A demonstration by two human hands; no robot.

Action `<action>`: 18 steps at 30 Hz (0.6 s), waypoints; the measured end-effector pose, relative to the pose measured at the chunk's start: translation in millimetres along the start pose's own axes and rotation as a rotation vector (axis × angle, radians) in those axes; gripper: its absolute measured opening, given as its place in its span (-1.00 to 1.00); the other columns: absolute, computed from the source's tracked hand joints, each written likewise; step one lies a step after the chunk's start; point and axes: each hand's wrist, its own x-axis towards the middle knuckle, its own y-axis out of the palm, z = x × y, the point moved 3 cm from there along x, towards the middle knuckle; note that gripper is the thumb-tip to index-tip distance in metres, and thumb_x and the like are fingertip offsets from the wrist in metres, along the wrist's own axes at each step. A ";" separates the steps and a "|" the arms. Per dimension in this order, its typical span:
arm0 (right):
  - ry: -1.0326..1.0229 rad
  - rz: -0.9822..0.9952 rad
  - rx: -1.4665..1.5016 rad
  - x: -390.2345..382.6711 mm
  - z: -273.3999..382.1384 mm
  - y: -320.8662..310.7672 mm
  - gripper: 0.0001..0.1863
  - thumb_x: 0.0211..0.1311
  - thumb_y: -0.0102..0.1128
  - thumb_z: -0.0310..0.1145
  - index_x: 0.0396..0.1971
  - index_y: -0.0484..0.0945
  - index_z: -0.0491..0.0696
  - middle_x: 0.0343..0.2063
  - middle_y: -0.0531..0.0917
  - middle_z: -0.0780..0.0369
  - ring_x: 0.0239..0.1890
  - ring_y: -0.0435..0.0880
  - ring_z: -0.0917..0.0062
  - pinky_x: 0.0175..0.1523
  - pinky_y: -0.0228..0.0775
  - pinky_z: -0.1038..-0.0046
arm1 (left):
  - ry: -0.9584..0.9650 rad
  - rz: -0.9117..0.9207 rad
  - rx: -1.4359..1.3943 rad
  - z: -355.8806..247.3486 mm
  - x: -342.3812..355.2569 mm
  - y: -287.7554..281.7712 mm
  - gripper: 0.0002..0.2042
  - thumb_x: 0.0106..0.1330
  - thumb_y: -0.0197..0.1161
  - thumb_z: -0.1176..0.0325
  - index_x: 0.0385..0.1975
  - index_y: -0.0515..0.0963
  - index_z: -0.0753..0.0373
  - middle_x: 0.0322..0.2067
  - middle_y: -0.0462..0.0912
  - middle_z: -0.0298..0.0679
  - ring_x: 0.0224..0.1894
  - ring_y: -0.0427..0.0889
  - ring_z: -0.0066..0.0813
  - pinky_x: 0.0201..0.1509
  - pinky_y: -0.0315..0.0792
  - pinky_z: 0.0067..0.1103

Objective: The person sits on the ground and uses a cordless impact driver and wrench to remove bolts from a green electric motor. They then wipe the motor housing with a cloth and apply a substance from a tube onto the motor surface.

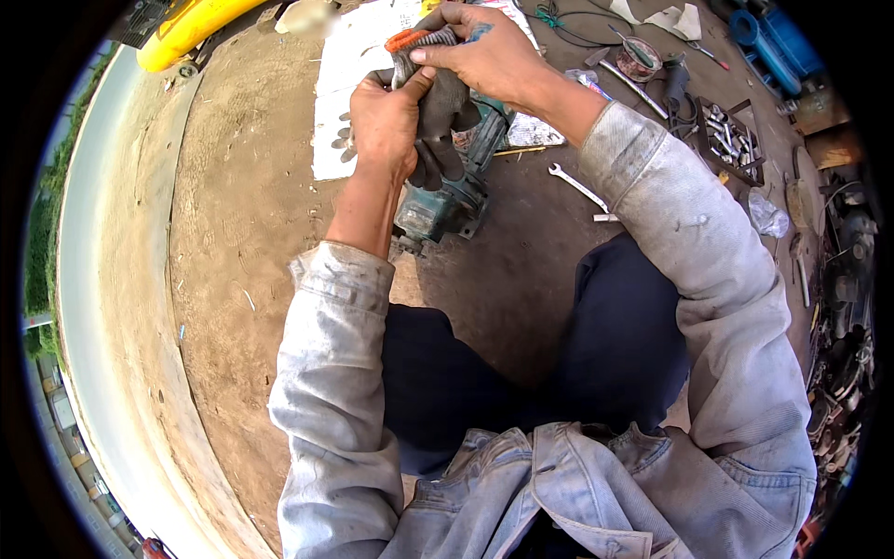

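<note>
Both hands pinch a pair of grey work gloves (438, 112) by their ribbed cuffs, one of them edged in orange. My left hand (384, 121) grips the cuff from the left side. From the right, my right hand (484, 56) holds the cuff's upper edge between thumb and fingers. Dark coated glove fingers hang down below my hands, and more grey fingertips show left of my left wrist. Behind and beneath the gloves stands a green machine with a motor-like body (433, 212), partly hidden by them.
White sheets (340, 79) lie under the machine on the dirt ground. To the right are an open-ended wrench (577, 186), a tray of sockets (731, 140), a round tin (639, 59) and a plastic bag (767, 216). Piled metal parts line the far right. A yellow cylinder (191, 33) lies upper left.
</note>
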 end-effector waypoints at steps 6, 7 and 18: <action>-0.150 -0.175 -0.248 -1.7 -3.8 -36.3 -0.83 0.23 0.24 -0.69 -0.31 0.46 -0.14 -0.16 0.76 0.15 -0.10 0.72 0.57 -0.02 0.55 0.55 | 0.191 -0.093 0.577 -8.7 2.7 -9.4 -0.42 0.05 0.65 0.17 -0.14 0.49 0.47 -0.24 0.69 -0.03 -0.24 0.68 -0.32 -0.14 0.61 -0.43; -0.149 -0.221 -0.320 -0.8 -2.1 -38.3 -0.83 0.23 0.25 -0.68 -0.32 0.46 -0.13 -0.15 0.76 0.15 -0.10 0.72 0.58 -0.01 0.55 0.57 | 0.294 -0.119 0.683 -9.3 3.0 -11.6 -0.40 0.06 0.64 0.13 -0.12 0.50 0.46 -0.20 0.69 -0.03 -0.20 0.68 -0.30 -0.09 0.59 -0.40; -0.239 -0.121 -0.763 -41.7 10.7 19.8 -0.54 0.16 0.39 -0.20 0.02 0.69 -0.12 -0.12 0.77 0.12 -0.10 0.76 0.43 0.09 0.57 0.43 | -0.041 0.092 -0.290 -15.1 4.9 -3.9 -0.51 0.58 -0.02 -0.05 0.13 0.48 0.30 0.07 0.62 -0.13 0.14 0.58 -0.30 0.28 0.40 -0.32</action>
